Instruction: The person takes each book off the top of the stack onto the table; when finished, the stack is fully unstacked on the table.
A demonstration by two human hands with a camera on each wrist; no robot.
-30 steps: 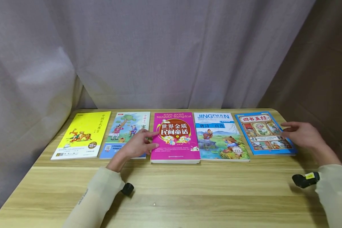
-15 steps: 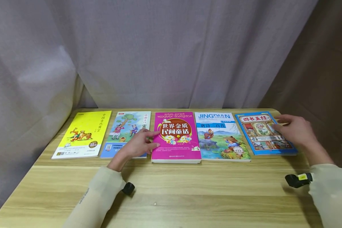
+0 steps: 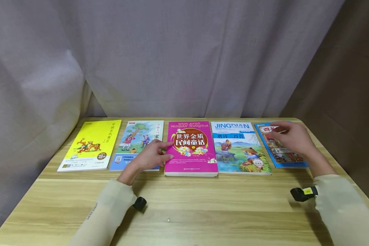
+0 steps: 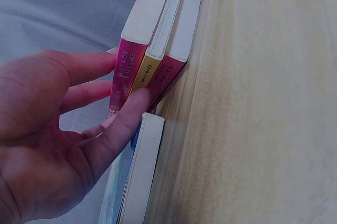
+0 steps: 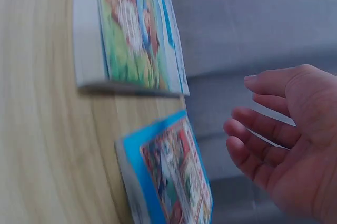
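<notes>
Pink book (image 3: 190,165) lies on top of a stack in the middle of a row; the left wrist view shows three spines, with a yellow one (image 4: 143,76) between two pink ones. My left hand (image 3: 147,155) reaches over the illustrated blue-and-white book (image 3: 118,164) and touches the stack's left side with fingertips and thumb. Above the blue-bordered book (image 3: 290,164) at the row's right end hovers my right hand (image 3: 295,138), holding nothing, fingers loosely bent; it hides part of that cover. In the right wrist view the hand (image 5: 295,139) is apart from the book (image 5: 184,176).
Left of the row lies a yellow book (image 3: 93,140). A landscape-covered book (image 3: 233,150) lies between the pink stack and the blue-bordered book. All rest along the far edge of a wooden table (image 3: 203,212), with a grey curtain (image 3: 160,58) behind.
My right hand has moved left, from the right edge of the blue-bordered book to over its cover. The left hand stays at the pink stack.
</notes>
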